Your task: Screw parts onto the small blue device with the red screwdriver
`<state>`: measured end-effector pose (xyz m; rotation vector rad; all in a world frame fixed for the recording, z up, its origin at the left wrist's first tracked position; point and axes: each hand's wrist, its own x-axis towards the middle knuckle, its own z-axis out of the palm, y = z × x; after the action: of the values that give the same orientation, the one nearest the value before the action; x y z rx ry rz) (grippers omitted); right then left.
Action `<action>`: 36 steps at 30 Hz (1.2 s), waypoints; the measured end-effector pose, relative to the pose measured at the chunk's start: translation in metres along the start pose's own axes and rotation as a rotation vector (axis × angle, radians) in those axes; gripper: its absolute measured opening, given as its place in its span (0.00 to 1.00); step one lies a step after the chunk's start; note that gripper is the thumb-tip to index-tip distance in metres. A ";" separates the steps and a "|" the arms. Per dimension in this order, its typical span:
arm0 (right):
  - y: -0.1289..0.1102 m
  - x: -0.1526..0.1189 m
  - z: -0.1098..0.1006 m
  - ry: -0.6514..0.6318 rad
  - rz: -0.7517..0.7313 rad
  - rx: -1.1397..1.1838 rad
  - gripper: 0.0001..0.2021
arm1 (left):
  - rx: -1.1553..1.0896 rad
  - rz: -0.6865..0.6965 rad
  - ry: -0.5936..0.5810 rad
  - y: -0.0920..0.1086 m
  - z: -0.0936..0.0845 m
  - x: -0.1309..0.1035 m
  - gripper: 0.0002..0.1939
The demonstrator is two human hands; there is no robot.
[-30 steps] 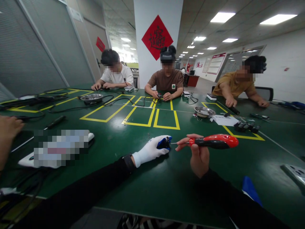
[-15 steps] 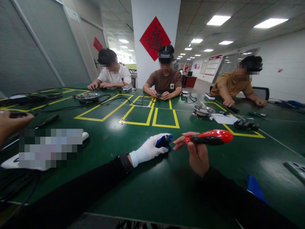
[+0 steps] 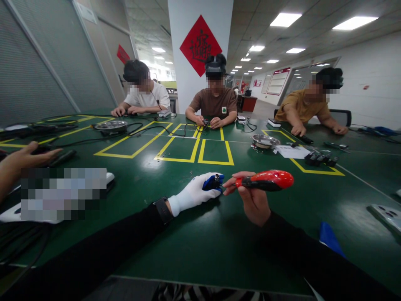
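Note:
My left hand [image 3: 196,191], in a white glove with blue palm and fingers, is closed around a small dark part with a metal cylindrical connector [image 3: 216,179] sticking up from it. Most of that part is hidden by the glove. My bare right hand [image 3: 252,200] grips a red and black screwdriver [image 3: 272,180], held nearly level with its handle pointing right. The screwdriver's shaft runs between my fingers toward the dark part. Whether its tip touches the part I cannot tell.
Across the green table [image 3: 188,259] sit three people. Metal bowls [image 3: 110,126] stand left and right, with black parts [image 3: 321,159] beside white paper [image 3: 293,151]. A blue item [image 3: 332,239] lies near my right forearm. Another person's hand [image 3: 21,161] reaches in at left.
The screwdriver and my right hand have shifted slightly left, closer to my left hand. At far left, the other person's hand has moved further in and opened. The whole view has shifted slightly.

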<state>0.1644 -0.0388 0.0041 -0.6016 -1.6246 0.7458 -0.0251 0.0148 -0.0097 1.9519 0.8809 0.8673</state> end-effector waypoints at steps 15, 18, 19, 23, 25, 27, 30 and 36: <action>-0.006 0.011 -0.002 0.101 0.084 0.009 0.08 | 0.046 -0.010 0.065 0.005 0.002 -0.001 0.23; -0.005 0.013 -0.001 0.130 0.111 0.092 0.08 | 0.023 -0.036 0.032 0.008 0.002 -0.001 0.21; -0.005 0.014 0.000 0.145 0.134 0.138 0.09 | 0.017 -0.048 0.025 0.009 0.002 -0.002 0.20; -0.007 0.017 0.001 0.170 0.264 0.371 0.09 | -0.001 -0.071 0.028 0.012 0.003 -0.004 0.19; -0.009 0.018 0.002 0.149 0.301 0.454 0.09 | -0.010 -0.090 0.025 0.012 0.004 -0.004 0.19; -0.011 0.019 0.002 0.134 0.313 0.490 0.11 | -0.012 -0.099 0.023 0.011 0.004 -0.004 0.19; -0.014 0.021 0.001 0.159 0.300 0.397 0.13 | 0.021 -0.071 0.040 0.012 0.004 -0.004 0.17; -0.018 0.021 -0.001 0.234 0.221 0.123 0.10 | 0.036 -0.071 0.042 0.014 0.003 -0.003 0.19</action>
<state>0.1620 -0.0351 0.0314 -0.7579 -1.3010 0.8949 -0.0205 0.0049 0.0005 1.9271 0.9911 0.8593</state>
